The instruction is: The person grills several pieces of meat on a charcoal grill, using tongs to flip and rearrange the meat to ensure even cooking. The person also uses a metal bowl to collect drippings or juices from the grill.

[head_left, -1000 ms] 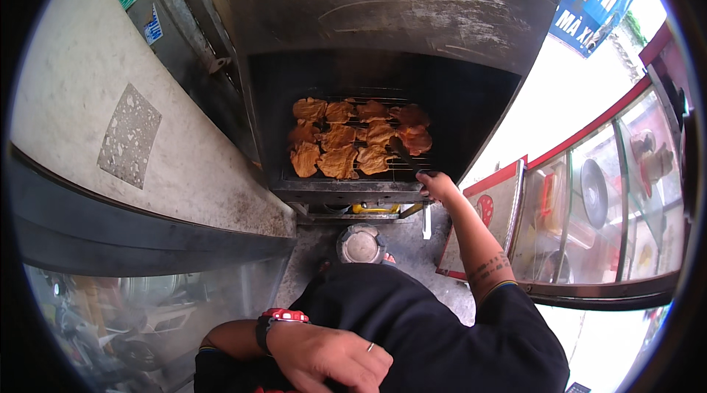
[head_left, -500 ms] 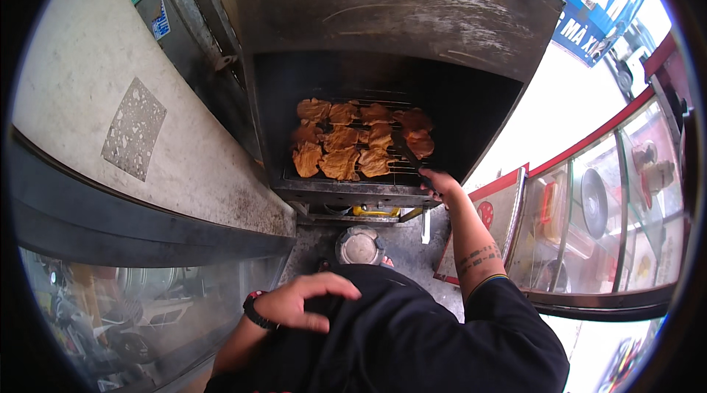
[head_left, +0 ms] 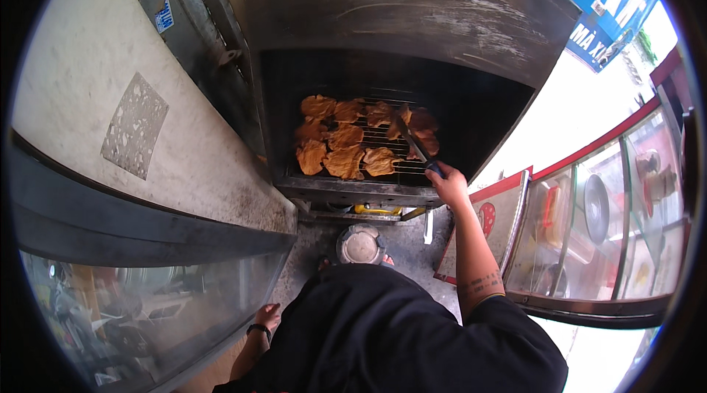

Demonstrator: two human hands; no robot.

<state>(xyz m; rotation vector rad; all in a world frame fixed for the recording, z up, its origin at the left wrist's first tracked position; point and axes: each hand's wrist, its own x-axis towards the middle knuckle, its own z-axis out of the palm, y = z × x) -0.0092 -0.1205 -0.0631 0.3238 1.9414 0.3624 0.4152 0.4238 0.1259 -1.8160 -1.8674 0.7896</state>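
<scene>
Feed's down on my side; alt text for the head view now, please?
The right hand grips a dark-handled utensil angled over orange-brown meat slices on a wire rack inside a dark metal grill box. The left hand hangs low near a glass panel.

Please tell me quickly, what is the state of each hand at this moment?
Left hand: fingers look curled; whether fully closed or holding something cannot be told.
Right hand: closed, holding a dark-handled utensil.
</scene>
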